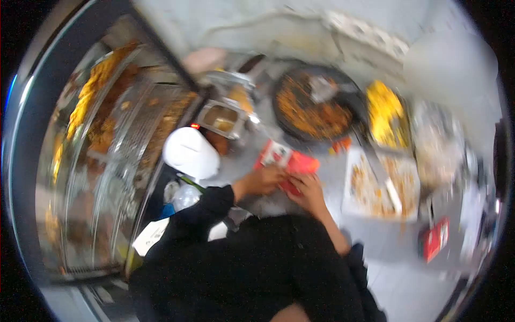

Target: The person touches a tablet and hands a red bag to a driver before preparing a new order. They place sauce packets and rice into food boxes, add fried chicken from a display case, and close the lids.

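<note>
Both of my hands are at a red takeaway packet [306,163] with white and dark print, low over the grey counter in front of me. Its exact shape is blurred. My left hand [264,180] has its fingers closed on the near left side of the packet. My right hand [307,192] grips its near right side, fingers bent over the edge. The fingertips of the two hands almost meet, and part of the packet is hidden beneath them.
A dark round pan [308,126] of shredded food stands behind. To the right are a tray of yellow food [387,115], a white cutting board [370,201] with a knife [394,196], and a red box [435,240]. At left are a white appliance [191,154] and a glass display cabinet [110,177].
</note>
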Demonstrator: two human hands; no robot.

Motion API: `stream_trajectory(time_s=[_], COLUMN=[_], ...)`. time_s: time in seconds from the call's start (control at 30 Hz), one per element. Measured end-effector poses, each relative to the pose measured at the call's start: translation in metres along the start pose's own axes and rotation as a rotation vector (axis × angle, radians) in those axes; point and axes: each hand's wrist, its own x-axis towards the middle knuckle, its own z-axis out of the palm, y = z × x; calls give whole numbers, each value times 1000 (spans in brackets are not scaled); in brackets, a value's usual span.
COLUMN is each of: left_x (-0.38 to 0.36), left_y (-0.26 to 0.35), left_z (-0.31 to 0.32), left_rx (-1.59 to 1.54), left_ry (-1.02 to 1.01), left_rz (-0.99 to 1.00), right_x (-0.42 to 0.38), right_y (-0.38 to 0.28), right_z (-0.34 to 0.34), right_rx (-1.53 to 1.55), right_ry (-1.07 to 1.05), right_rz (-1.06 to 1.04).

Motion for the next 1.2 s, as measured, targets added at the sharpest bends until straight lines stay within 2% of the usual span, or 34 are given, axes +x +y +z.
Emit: stream_trajectory(time_s=[0.03, 0.1, 0.17, 0.27, 0.37, 0.5, 0.63, 0.73, 0.77, 0.9, 1.0, 1.1, 1.2], left_x=[1, 5, 14, 12, 5, 7, 4, 2, 7, 5, -2, -1, 4], left_y=[-2, 11, 34, 24, 10, 19, 19, 26, 37, 8, 1, -1, 7], left_z=[2, -12, -38, -27, -17, -26, -25, -24, -36, 1, 15, 17, 4], left_rx=[-72, 154, 194, 290, 113, 107, 69, 101, 127, 192, 63, 212, 307], left_ry=[15, 46, -58, -153, -58, -91, -82, -42, -119, 89, 258, 397, 411], left_rz=[-8, -7, -221, -454, -401, -435, -371, -373, -404, -198, -116, 29, 123], right_x=[4, 14, 19, 26, 28, 28, 23, 26, 28, 27, 25, 24, 15], right_y=[-6, -21, -22, -16, -10, -8, -3, -9, -16, -8, -9, -12, -5], right_z=[-4, -14, -20, -21, -11, -7, -2, -1, -6, -3, -3, -6, -1], right_rx=[-62, -44, -150, -142, -164, -191, -179, -143, -65, -31, -68, -73, -71], right_ry=[11, -84, -118, -158, -190, -231, -187, -185, -186, -179, -187, -108, 52], right_rz=[5, 110, 79, 42, 56, 62, 22, 83, 171, 176, 118, 22, -54])
